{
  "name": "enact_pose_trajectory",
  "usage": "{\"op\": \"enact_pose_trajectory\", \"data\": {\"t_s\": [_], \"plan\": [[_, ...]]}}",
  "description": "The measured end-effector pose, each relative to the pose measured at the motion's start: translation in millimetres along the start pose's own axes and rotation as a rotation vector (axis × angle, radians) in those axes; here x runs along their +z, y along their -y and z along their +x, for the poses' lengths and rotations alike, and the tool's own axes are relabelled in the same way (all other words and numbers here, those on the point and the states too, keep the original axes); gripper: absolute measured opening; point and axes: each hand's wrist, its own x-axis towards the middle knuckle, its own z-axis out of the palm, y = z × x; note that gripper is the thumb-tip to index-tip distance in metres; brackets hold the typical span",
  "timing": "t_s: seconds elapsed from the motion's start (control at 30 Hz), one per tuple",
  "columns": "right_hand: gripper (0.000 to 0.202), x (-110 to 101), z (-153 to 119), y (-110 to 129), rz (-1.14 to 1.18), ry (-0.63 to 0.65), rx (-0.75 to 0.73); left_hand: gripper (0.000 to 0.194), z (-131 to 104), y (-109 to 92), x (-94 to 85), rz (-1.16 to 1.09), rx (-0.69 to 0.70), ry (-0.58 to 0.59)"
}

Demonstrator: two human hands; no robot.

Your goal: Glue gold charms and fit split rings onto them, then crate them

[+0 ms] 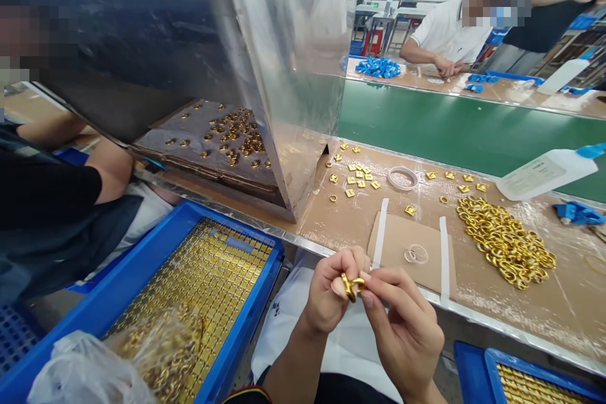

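My left hand [332,293] is closed around a gold ring [348,287], pinched at the fingertips just in front of the bench edge. A second gold ring [359,283] sits between the thumb and forefinger of my right hand [402,322], touching or very near the first. Behind my hands lies a cardboard piece [421,246] with white tape strips at both sides and clear bands [416,254] on it. To the right is a pile of gold rings [504,243]. Square-topped gold pieces [362,175] lie scattered farther back.
A large metal hood [303,63] stands at the left, with gold pieces inside. Below it is a blue tray [279,252] holding rows of gold pieces and a plastic bag [89,369]. A white bottle [540,173], tape roll [402,178] and green belt [426,113] lie beyond. Co-workers sit nearby.
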Motion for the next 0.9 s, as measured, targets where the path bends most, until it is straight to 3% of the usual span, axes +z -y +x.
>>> {"op": "enact_pose_trajectory", "data": {"t_s": [0.1, 0.27, 0.4, 0.57, 0.9], "plan": [[0.023, -3.4, 0.3, 5.4, -0.045, 0.024, 0.014, 0.048, -5.2, 0.0, -6.3, 0.179, 0.067, 0.014], [0.024, -5.1, -1.0, 11.4, -0.111, 0.036, -0.028, 0.051, -6.8, 1.9, -11.1, 0.269, 0.123, 0.012], [0.020, -1.7, 0.8, 9.7, -0.144, 0.019, -0.016, 0.050, -1.3, 7.8, -13.7, 0.176, 0.089, 0.026], [0.019, 2.7, 3.9, 6.7, -0.162, 0.005, 0.002, 0.056, 5.0, 9.8, -8.2, 0.004, -0.051, -0.085], [0.022, 8.0, 6.4, 7.2, -0.164, -0.008, 0.008, 0.060, 12.8, 12.6, -4.2, -0.155, -0.107, -0.098]]}}
